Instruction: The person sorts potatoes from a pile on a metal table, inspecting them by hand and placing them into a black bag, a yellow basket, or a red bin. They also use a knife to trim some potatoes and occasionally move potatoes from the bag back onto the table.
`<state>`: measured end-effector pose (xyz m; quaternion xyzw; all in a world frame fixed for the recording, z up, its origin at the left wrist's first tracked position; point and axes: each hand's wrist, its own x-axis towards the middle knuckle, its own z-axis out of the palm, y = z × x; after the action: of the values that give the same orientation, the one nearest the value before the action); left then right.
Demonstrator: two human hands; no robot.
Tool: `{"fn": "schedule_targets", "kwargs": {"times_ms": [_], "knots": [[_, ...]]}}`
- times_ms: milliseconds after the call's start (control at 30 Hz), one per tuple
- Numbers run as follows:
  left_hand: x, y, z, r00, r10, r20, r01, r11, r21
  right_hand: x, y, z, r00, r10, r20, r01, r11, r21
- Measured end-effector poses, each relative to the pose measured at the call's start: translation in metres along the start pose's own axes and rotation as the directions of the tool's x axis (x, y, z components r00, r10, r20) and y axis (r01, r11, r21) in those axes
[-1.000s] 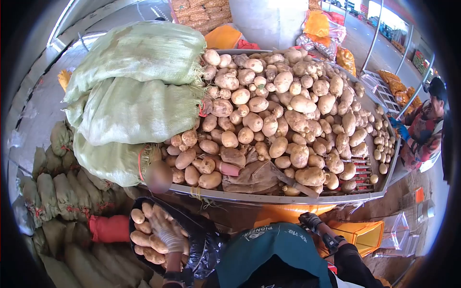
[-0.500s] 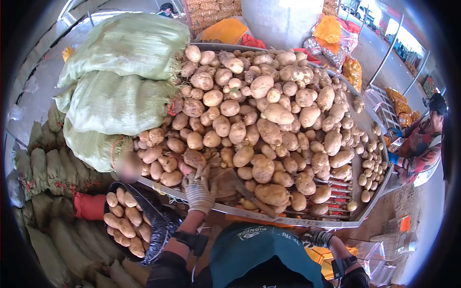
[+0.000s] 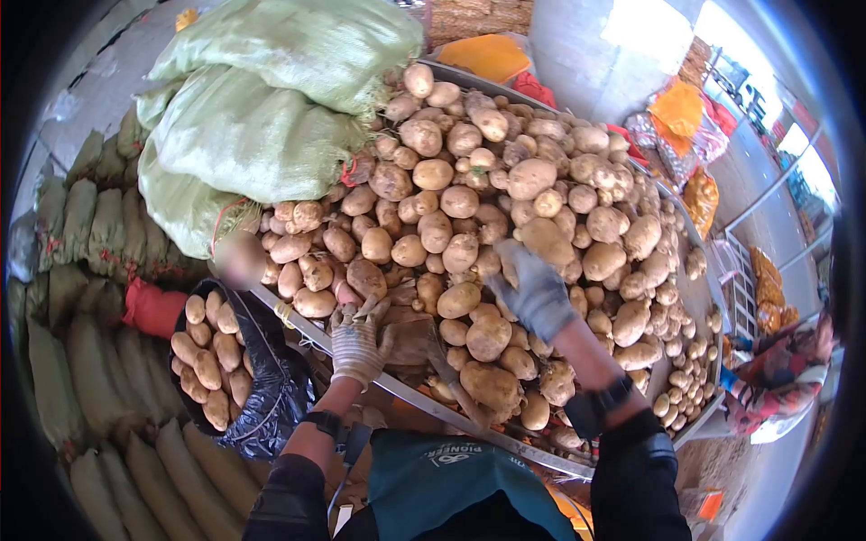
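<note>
My left hand (image 3: 356, 350), in a striped glove, lies at the near edge of the sorting table (image 3: 424, 403). Its fingers are spread beside a flat brown piece (image 3: 403, 341), and nothing shows in its grasp. Farther right, my right hand (image 3: 534, 293) in a grey glove reaches over the heap of potatoes (image 3: 460, 203). Its fingers, somewhat blurred, are bent against a large potato (image 3: 548, 240) in the middle of the heap. The glove covers part of that contact.
Full green sacks (image 3: 262, 135) lie at the table's left end. Below them stands a black bag (image 3: 271, 379) with potatoes in it. Filled sacks (image 3: 90, 334) stand and lie at far left. Another person (image 3: 776, 379) is at the right end. Slatted rollers show beneath the potatoes.
My right hand has risen from below the table's near edge onto the heap, reaching a potato. My left hand stays at the edge. The camera view has turned and shifted.
</note>
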<state>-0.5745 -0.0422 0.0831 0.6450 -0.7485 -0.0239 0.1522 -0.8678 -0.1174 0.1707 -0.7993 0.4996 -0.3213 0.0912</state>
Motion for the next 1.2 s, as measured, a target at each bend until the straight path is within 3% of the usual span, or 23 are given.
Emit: {"fn": "schedule_targets", "kwargs": {"times_ms": [67, 167, 267, 400, 533, 600, 633, 667, 700, 767, 833, 867, 967, 1000, 1133, 1200], "knots": [[0.001, -0.001, -0.002, 0.999, -0.031, 0.012, 0.031, 0.999, -0.008, 0.051, 0.006, 0.023, 0.973, 0.197, 0.120, -0.179, 0.973, -0.146], [0.003, 0.001, -0.005, 1.000, -0.023, 0.019, 0.024, 0.998, -0.050, 0.106, -0.004, 0.042, 0.905, 0.340, 0.256, -0.202, 0.873, -0.443], [0.005, 0.001, -0.010, 0.994, -0.064, 0.090, 0.070, 0.995, -0.065, 0.135, 0.005, 0.069, 0.840, 0.454, 0.296, -0.274, 0.827, -0.491], [0.005, -0.001, -0.004, 0.990, -0.094, 0.102, 0.096, 0.995, -0.012, 0.136, 0.014, 0.067, 0.875, 0.382, 0.296, -0.219, 0.860, -0.462], [0.004, 0.000, -0.005, 0.993, -0.085, 0.080, 0.090, 0.994, -0.065, 0.108, -0.006, 0.032, 0.879, 0.403, 0.256, -0.289, 0.876, -0.387], [0.006, 0.003, -0.011, 0.984, -0.114, 0.133, 0.118, 0.993, -0.020, 0.078, -0.008, 0.017, 0.957, 0.271, 0.099, -0.275, 0.961, 0.021], [0.005, 0.003, -0.009, 0.989, -0.103, 0.108, 0.105, 0.994, -0.018, 0.060, 0.008, 0.025, 0.984, 0.177, 0.009, -0.169, 0.919, 0.355], [0.005, 0.002, -0.007, 0.990, -0.091, 0.112, 0.094, 0.995, -0.019, 0.041, 0.019, 0.030, 0.961, 0.260, 0.094, -0.247, 0.658, 0.712], [0.004, 0.002, -0.006, 0.992, -0.096, 0.083, 0.096, 0.995, -0.001, 0.023, 0.023, 0.029, 0.902, 0.309, 0.302, -0.404, 0.352, 0.845], [0.003, 0.002, -0.003, 0.994, -0.093, 0.061, 0.092, 0.996, 0.022, -0.014, 0.020, 0.020, 0.819, 0.294, 0.493, -0.517, 0.005, 0.856], [0.002, 0.003, -0.002, 0.997, -0.075, 0.026, 0.074, 0.997, 0.021, -0.041, 0.000, 0.018, 0.750, 0.134, 0.648, -0.540, -0.442, 0.716], [0.002, 0.004, -0.003, 0.997, -0.072, 0.024, 0.071, 0.997, 0.016, -0.052, -0.010, 0.019, 0.749, 0.146, 0.646, -0.532, -0.449, 0.718], [0.000, 0.003, -0.001, 0.998, -0.059, 0.000, 0.059, 0.998, -0.005, -0.068, -0.047, 0.017, 0.631, 0.219, 0.744, -0.415, -0.716, 0.562], [0.000, 0.003, -0.003, 0.998, -0.058, 0.002, 0.058, 0.998, -0.001, -0.073, -0.052, 0.016, 0.631, 0.217, 0.745, -0.413, -0.719, 0.559], [-0.002, 0.002, 0.000, 0.998, -0.044, -0.033, 0.043, 0.999, -0.031, -0.095, -0.063, 0.024, 0.701, 0.157, 0.696, -0.447, -0.664, 0.600], [-0.004, -0.002, 0.004, 0.996, -0.021, -0.083, 0.018, 0.999, -0.043, -0.105, -0.067, 0.028, 0.757, -0.050, 0.652, -0.446, -0.768, 0.459]]}}
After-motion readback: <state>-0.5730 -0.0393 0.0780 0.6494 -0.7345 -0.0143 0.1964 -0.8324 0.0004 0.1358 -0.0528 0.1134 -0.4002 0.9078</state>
